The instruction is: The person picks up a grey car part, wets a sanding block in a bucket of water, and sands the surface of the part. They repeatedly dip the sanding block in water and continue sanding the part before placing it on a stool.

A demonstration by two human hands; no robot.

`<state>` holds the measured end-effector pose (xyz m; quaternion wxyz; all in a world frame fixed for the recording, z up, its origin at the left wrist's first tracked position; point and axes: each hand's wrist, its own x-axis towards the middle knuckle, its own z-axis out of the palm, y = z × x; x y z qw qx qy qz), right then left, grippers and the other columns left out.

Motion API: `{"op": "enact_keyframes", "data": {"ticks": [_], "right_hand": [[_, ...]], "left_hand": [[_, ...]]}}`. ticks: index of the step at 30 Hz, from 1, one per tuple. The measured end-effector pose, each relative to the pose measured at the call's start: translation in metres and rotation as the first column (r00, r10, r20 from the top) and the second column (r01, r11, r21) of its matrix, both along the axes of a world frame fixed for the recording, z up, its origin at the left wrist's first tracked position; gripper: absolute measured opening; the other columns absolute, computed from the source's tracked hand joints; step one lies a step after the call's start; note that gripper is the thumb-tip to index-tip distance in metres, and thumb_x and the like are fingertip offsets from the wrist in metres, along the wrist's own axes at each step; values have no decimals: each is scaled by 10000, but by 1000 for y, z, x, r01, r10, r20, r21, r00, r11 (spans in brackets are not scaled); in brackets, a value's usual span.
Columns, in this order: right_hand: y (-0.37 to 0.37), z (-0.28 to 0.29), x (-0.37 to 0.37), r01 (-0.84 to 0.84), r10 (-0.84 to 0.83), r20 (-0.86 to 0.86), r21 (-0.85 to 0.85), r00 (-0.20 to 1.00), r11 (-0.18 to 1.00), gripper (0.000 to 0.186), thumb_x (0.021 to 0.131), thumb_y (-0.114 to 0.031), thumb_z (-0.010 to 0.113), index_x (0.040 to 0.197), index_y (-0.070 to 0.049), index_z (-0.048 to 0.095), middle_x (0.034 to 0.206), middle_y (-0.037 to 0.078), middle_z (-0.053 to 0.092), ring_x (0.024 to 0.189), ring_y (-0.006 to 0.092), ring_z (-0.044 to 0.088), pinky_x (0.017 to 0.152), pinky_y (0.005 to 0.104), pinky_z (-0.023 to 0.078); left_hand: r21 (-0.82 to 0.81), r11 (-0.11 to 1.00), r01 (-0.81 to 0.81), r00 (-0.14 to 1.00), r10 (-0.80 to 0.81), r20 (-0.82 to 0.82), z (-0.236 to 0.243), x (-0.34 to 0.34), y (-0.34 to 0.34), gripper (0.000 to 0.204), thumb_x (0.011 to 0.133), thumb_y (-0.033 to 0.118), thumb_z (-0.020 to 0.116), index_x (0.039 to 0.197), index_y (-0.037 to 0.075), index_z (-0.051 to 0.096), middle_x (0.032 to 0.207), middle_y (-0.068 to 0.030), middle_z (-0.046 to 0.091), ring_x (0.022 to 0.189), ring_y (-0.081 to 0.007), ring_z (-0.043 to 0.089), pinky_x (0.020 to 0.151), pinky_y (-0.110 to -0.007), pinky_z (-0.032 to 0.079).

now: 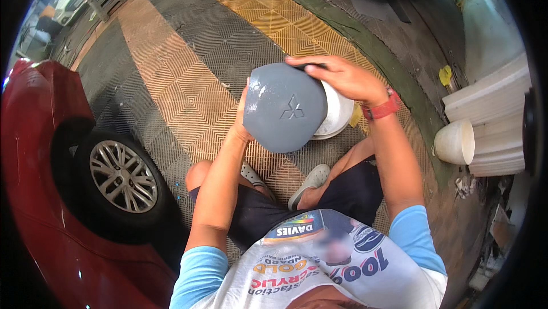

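Note:
A rounded grey panel with an embossed emblem (284,108), shaped like a car airbag cover, is held up in front of me. My left hand (242,119) grips its left edge from behind, mostly hidden by the panel. My right hand (342,77) presses down on the panel's top right edge, with a small dark piece under the fingers. A red band sits on my right wrist (383,107). Just behind the panel a white bucket (337,116) stands on the floor, partly covered.
A red car (51,206) with a silver alloy wheel (123,176) is close on my left. The floor is grey and yellow grid tile (188,69). White fluted columns (496,120) and a white pot (455,141) stand at the right.

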<state>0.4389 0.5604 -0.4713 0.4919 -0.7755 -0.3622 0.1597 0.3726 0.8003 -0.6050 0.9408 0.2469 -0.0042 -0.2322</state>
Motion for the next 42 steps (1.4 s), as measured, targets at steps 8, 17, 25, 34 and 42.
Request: {"op": "enact_keyframes", "data": {"ticks": [8, 17, 25, 34, 42], "right_hand": [[-9, -5, 14, -59, 58, -45, -21, 997, 998, 436, 1096, -289, 486, 1431, -35, 602, 1428, 140, 637, 1334, 286, 582, 1157, 376, 412], [-14, -69, -73, 446, -450, -46, 249, 892, 860, 448, 1076, -111, 478, 1519, -40, 495, 1580, 146, 491, 1492, 266, 422, 1227, 373, 310], [29, -36, -61, 404, -360, 448, -3, 818, 915, 442, 1014, -107, 547, 1437, 18, 548, 1507, 220, 532, 1455, 372, 446, 1196, 437, 375], [8, -31, -37, 266, -200, 459, -85, 866, 960, 408, 991, -103, 561, 1374, 30, 600, 1417, 208, 613, 1391, 369, 517, 1173, 448, 408], [4, -17, -20, 187, -93, 347, -246, 933, 951, 372, 1053, -180, 504, 1364, -20, 631, 1438, 146, 620, 1398, 326, 522, 1161, 438, 411]], "left_hand": [[-150, 988, -23, 999, 30, 41, -23, 4, 4, 751, 1043, 654, 371, 1504, 71, 479, 1450, -163, 577, 1260, -336, 620, 1056, -501, 531], [111, 943, -313, 947, 302, 106, -9, 7, 6, 771, 1043, 673, 341, 1487, 59, 489, 1446, -164, 578, 1283, -324, 598, 1061, -502, 527], [319, 942, -108, 994, 91, 66, 10, -1, -20, 810, 1052, 687, 262, 1561, 71, 395, 1496, -169, 524, 1336, -311, 557, 1137, -469, 456], [412, 909, -57, 991, 1, 133, -9, -3, -17, 816, 1049, 683, 314, 1590, 73, 338, 1531, -171, 494, 1365, -302, 548, 1144, -458, 455], [477, 879, 9, 983, -96, 158, -13, -3, -19, 760, 1079, 601, 366, 1545, 2, 406, 1458, -151, 558, 1318, -227, 558, 1126, -349, 432]]}}
